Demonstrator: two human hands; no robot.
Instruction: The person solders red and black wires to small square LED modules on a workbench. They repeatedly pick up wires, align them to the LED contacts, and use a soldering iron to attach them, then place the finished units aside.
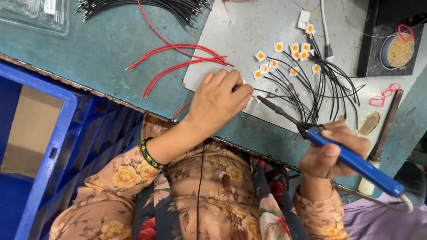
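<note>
Right hand (331,153) wraps tight round a blue-handled soldering iron (351,162), tip aimed toward the grey work sheet (249,35). Farther up, left hand (218,102) has fingers curled, pinching a black wire (278,94) w/ small white square chip (259,95) down on the sheet, just beside the iron's tip.

Beside your lap sits a blue crate (53,146); red wires (178,58) lie on the bench, a clear tray (38,15) top left, a flux tin (399,51) far right.

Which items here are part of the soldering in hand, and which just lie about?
In use: left hand, right hand, blue soldering iron, small white-and-orange chips, black wires.
Lying about: red wires, blue crate, clear plastic tray.
</note>
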